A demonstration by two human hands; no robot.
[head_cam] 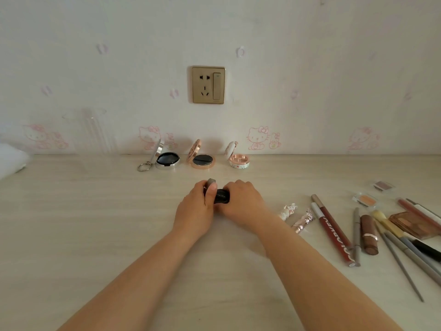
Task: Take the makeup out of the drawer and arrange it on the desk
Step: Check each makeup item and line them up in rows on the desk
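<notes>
While three open compacts [202, 161] stand in a row against the wall, both hands meet at the middle of the pale wooden desk [95, 211]: the left hand [194, 209] and right hand [241, 201] each curl around a small black makeup case [220, 195] held between them, just above the desktop. Lip pencils, a brown lipstick [368, 234] and brushes lie to the right.

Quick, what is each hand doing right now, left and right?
Left hand: fingers curled round one end of the small black case, thumb on top.
Right hand: grips the other end of the same case.
</notes>
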